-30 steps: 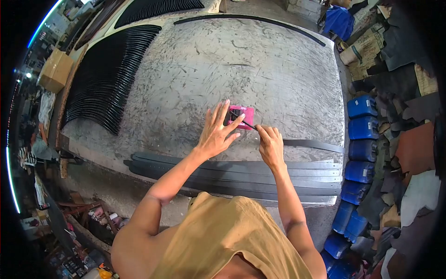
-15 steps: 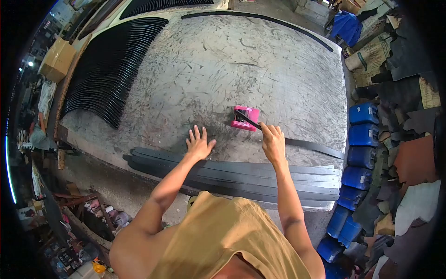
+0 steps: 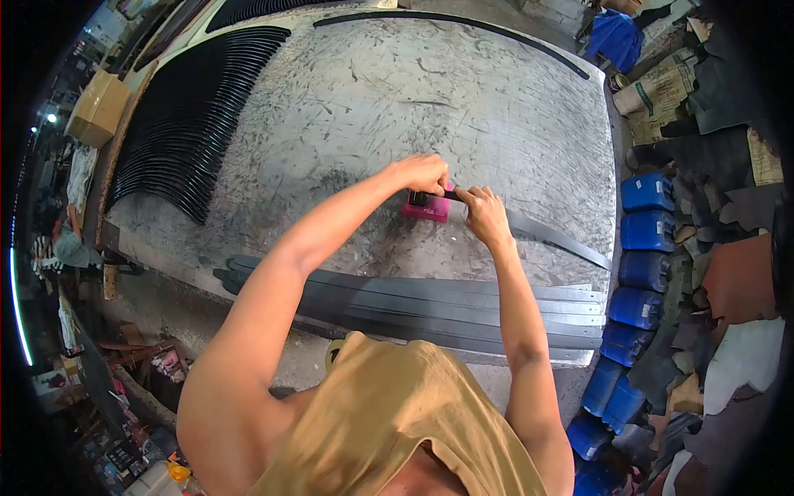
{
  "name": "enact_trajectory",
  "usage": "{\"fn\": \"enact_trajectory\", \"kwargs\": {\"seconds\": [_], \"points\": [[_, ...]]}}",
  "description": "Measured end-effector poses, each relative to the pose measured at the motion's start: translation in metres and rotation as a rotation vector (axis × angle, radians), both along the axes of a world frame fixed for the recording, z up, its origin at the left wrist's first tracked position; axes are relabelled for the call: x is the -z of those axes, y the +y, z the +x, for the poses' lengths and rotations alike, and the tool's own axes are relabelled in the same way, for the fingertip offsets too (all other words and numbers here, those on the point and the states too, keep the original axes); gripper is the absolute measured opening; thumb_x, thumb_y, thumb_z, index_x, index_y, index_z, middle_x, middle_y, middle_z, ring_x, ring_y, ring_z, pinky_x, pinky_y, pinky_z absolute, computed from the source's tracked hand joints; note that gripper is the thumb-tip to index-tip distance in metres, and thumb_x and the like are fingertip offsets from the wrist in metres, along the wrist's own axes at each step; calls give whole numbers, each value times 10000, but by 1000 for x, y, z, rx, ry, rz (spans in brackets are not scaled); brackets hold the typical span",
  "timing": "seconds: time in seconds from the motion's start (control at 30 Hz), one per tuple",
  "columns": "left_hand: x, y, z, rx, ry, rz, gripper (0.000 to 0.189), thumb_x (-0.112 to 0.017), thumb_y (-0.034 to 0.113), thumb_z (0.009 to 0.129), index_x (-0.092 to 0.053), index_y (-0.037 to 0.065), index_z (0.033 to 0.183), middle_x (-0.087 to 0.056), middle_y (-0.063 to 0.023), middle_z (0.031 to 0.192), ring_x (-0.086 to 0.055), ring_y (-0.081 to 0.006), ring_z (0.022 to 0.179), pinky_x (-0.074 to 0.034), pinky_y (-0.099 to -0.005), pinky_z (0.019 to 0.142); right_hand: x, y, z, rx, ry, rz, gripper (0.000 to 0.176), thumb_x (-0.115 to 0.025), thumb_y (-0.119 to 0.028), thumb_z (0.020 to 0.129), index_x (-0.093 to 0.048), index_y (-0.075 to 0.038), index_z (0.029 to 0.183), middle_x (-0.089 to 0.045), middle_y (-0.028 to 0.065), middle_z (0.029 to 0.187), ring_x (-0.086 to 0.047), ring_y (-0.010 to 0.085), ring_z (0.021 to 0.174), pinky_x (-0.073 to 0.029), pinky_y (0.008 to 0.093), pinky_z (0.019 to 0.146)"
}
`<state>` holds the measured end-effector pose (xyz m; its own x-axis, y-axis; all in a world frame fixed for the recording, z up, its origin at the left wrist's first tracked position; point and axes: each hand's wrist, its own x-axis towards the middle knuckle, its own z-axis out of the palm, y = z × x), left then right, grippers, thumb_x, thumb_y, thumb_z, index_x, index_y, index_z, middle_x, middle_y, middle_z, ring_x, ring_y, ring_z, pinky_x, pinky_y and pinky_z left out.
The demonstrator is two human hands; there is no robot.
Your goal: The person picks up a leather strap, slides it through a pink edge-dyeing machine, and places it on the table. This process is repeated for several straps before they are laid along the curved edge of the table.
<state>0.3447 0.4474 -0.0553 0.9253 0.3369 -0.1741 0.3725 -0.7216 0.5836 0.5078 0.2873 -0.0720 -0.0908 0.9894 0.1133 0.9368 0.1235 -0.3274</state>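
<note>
My right hand (image 3: 488, 217) is closed round a long dark strap (image 3: 554, 238), which trails off to the table's right edge. The strap's near end passes over a small pink container (image 3: 426, 209) with a dark inside. My left hand (image 3: 424, 174) is curled with its fingers at the strap, just above the container's far side; its fingertips are partly hidden. Several flat dark straps (image 3: 438, 310) lie side by side along the near edge of the table, some with small holes at their ends.
The grey, scuffed table (image 3: 372, 99) carries a row of glossy black strips (image 3: 194, 116) at left and one long curved strip (image 3: 463, 31) at the far edge. Blue jerrycans (image 3: 643, 231) line the right side, beside piled leather pieces (image 3: 736, 273). A cardboard box (image 3: 99, 107) stands at left.
My left hand has lifted from the table, moved up and right, and closed at the strap by the pink container. My right hand has moved slightly up, still gripping the strap.
</note>
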Motion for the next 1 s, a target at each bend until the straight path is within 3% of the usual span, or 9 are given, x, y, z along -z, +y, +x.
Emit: {"fn": "enact_trajectory", "kwargs": {"seconds": [0.2,0.27,0.47,0.67,0.83,0.9,1.0], "points": [[2,-1,22,41,150,0,220,-710,182,708,-760,66,888,-699,-154,733,-682,-295,677,-511,-414,597,14,-2,6,77,-152,61,483,-563,15,777,-653,-207,1196,-638,10,1026,-570,239,984,-466,397,828],[15,-3,22,4,8,-5,204,-703,182,704,-756,62,860,-691,-157,716,-680,-297,669,-508,-416,597,19,-4,10,76,-180,58,492,-591,3,769,-646,-211,1208,-628,9,1036,-560,232,993,-457,389,826],[23,-15,8,-57,-34,11,173,-695,179,702,-744,58,815,-673,-166,684,-666,-325,647,-506,-433,600,36,-6,4,29,-200,98,486,-595,-14,773,-637,-206,1217,-618,9,1046,-551,230,990,-445,375,812],[24,2,-22,-7,139,130,139,-700,181,704,-731,61,766,-657,-172,660,-663,-336,649,-507,-444,605,56,9,-22,-31,-146,146,435,-566,-80,828,-616,-183,1247,-608,29,1043,-548,222,1001,-434,372,802],[22,-5,0,-36,6,88,151,-707,193,706,-745,73,789,-677,-165,694,-674,-337,683,-518,-442,624,40,1,-4,1,-157,140,431,-567,-79,818,-628,-190,1231,-610,19,1027,-548,222,998,-440,373,805],[23,-12,15,-30,29,110,168,-726,175,683,-766,107,831,-718,-158,804,-706,-331,784,-565,-423,711,36,-8,10,19,-190,112,454,-579,-63,801,-625,-201,1232,-607,7,1024,-547,224,994,-443,369,805],[30,-20,20,-40,-3,103,178,-722,170,685,-766,105,845,-720,-157,810,-707,-332,788,-565,-426,716,38,-13,16,-5,-197,113,479,-594,-57,785,-617,-202,1240,-603,8,1026,-546,225,986,-442,375,807]]}}
